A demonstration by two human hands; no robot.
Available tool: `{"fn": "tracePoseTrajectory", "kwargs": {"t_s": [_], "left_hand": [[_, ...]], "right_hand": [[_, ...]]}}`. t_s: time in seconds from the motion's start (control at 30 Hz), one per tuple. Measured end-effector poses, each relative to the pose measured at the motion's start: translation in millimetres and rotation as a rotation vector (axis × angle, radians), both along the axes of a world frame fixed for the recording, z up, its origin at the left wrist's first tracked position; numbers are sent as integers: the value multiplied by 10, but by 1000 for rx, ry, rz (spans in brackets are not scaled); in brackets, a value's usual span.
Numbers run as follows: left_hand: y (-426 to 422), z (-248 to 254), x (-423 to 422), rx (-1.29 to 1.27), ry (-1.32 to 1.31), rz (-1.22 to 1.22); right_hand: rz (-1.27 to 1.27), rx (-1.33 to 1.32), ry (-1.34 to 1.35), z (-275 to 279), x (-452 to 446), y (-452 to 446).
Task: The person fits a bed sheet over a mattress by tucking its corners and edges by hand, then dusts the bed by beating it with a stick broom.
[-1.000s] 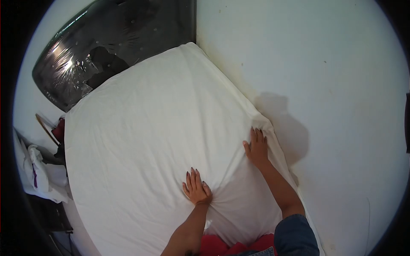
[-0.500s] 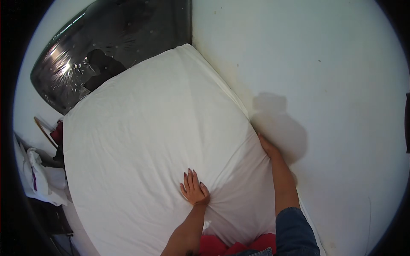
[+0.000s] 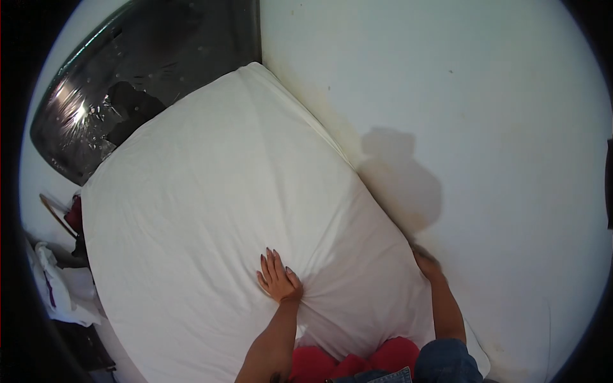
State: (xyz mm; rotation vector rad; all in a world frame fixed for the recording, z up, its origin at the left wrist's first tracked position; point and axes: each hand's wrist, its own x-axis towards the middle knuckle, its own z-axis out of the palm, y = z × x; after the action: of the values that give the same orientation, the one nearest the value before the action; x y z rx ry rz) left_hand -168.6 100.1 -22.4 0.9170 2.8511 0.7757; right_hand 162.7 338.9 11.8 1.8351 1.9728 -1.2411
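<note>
A white fitted sheet (image 3: 211,191) covers the mattress, with creases fanning out around my left hand. Palm down, my left hand (image 3: 280,281) presses on the sheet, its fingers stretched out and slightly spread. At the mattress's right edge, my right hand (image 3: 429,265) sits in the narrow gap beside the wall, touching the sheet's side. Its fingers are mostly hidden there, so I cannot tell whether they grip the cloth. My knees in red cloth (image 3: 357,362) rest on the bed at the bottom of the view.
The pale wall (image 3: 498,159) runs close along the bed's right side. A dark padded headboard (image 3: 185,45) with torn plastic wrap stands at the far end. White bags (image 3: 64,287) and a dark piece of furniture (image 3: 86,348) are on the left.
My right hand has slid back toward me along the mattress edge by the wall. My left hand stays flat on the sheet. The view has shifted slightly to the right.
</note>
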Motion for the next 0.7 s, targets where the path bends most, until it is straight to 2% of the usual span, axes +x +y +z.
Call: {"fn": "tracePoseTrajectory", "kwargs": {"t_s": [0.03, 0.07, 0.13, 0.17, 0.23, 0.27, 0.33, 0.37, 0.43, 0.53, 0.67, 0.7], "left_hand": [[-6, 9, 16, -2, 0, -6], [2, 17, 7, -1, -3, -3], [13, 32, -3, 2, 0, 1], [9, 28, -6, -3, 9, 1], [19, 12, 5, -5, 15, -9], [25, -4, 3, -18, 19, 3], [24, -20, 8, -35, 16, 1], [22, -29, 10, -37, 34, 7], [29, -36, 16, -45, 46, -15], [38, -30, 48, -47, 91, -20], [61, -30, 65, -49, 124, -16], [57, -39, 72, -42, 132, 3]], "right_hand": [[-37, 81, -150, 116, -2, -102], [-42, 81, -147, 91, 23, -113], [97, 247, -221, 64, 44, -136], [94, 248, -218, 55, 55, -158], [116, 487, -227, 140, 30, -266], [107, 486, -234, 132, 39, -313], [108, 900, -93, 150, 34, -439], [98, 895, -106, 161, 45, -475], [189, 1104, -126, 318, -31, -503], [234, 1215, -246, 230, 21, -510], [-51, 1206, -208, 90, 51, -540], [-232, 1177, -106, 65, 42, -565]]}}
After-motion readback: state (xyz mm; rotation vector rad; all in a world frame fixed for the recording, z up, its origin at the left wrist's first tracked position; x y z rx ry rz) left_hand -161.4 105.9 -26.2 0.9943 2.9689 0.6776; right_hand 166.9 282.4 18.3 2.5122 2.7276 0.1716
